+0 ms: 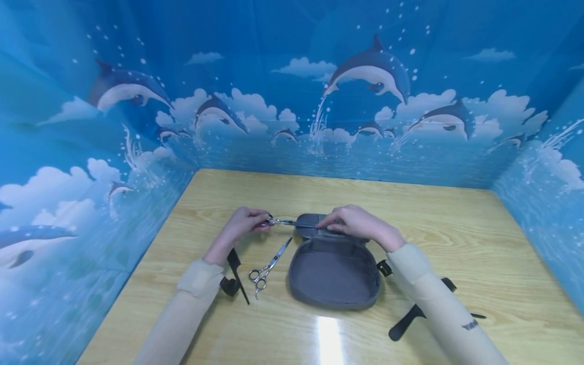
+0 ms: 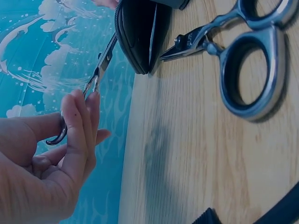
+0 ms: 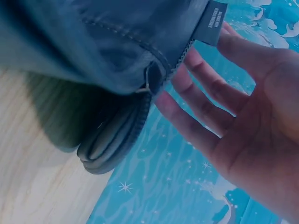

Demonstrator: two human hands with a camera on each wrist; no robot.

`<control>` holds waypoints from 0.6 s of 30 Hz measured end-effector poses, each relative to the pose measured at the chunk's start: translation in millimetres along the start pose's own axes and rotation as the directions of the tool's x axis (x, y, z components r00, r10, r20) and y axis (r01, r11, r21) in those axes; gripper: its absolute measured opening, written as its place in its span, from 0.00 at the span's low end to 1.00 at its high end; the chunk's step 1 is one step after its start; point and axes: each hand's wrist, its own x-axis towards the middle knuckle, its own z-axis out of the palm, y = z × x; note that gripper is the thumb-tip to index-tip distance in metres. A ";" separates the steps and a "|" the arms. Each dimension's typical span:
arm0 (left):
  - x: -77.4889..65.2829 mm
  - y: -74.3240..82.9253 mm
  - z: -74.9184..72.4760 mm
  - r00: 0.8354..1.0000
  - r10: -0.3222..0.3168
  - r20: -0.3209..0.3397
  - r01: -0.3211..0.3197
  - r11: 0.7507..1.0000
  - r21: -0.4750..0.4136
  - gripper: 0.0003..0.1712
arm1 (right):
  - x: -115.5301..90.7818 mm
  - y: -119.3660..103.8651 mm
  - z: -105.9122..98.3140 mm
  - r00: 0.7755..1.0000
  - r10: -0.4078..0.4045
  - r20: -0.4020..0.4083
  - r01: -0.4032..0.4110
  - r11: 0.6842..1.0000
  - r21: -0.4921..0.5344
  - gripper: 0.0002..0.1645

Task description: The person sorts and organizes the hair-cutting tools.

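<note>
My left hand (image 1: 250, 221) pinches a pair of metal hairdressing scissors (image 1: 279, 221) by the finger rings, and the blades point right, over the lid of a grey zip case (image 1: 335, 274). In the left wrist view these scissors (image 2: 102, 65) reach up to the dark case (image 2: 135, 37). The case lies unfolded, its lid (image 1: 304, 219) at the back. My right hand (image 1: 358, 222) holds the lid near its inner pocket, index finger stretched towards the blades. In the right wrist view the fingers (image 3: 201, 107) meet the zipped edge beside a fabric tag (image 3: 212, 23); their tips are partly hidden.
A second pair of scissors (image 1: 272, 263) lies left of the case. Beside my left forearm is a black tail comb (image 1: 236, 268). Under the right sleeve lies a black-handled tool (image 1: 405, 323), partly covered, with a thin dark tip (image 1: 478, 316) showing beyond. Dolphin-print curtains (image 1: 292, 91) enclose the table.
</note>
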 end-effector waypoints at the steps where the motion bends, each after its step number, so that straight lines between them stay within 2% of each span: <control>1: 0.0 -0.2 0.1 1.000 0.001 0.002 -0.001 1.000 0.005 0.22 | 1.7 0.3 0.5 1.000 -0.007 -0.004 0.007 1.000 -0.014 0.16; 9: 0.2 -1.3 0.4 1.000 0.011 -0.011 -0.011 0.999 0.047 0.21 | 11.7 6.1 12.2 0.993 -0.067 -0.099 0.054 0.990 -0.130 0.13; 15: 2.6 -2.6 0.4 1.000 -0.001 -0.022 0.003 0.995 0.098 0.20 | 16.2 9.7 24.1 0.973 -0.113 -0.203 0.076 0.980 -0.184 0.06; 18: 2.8 -2.5 0.6 1.000 -0.006 -0.017 0.008 0.993 0.115 0.20 | 16.8 9.8 27.0 0.964 -0.113 -0.241 0.065 0.978 -0.198 0.05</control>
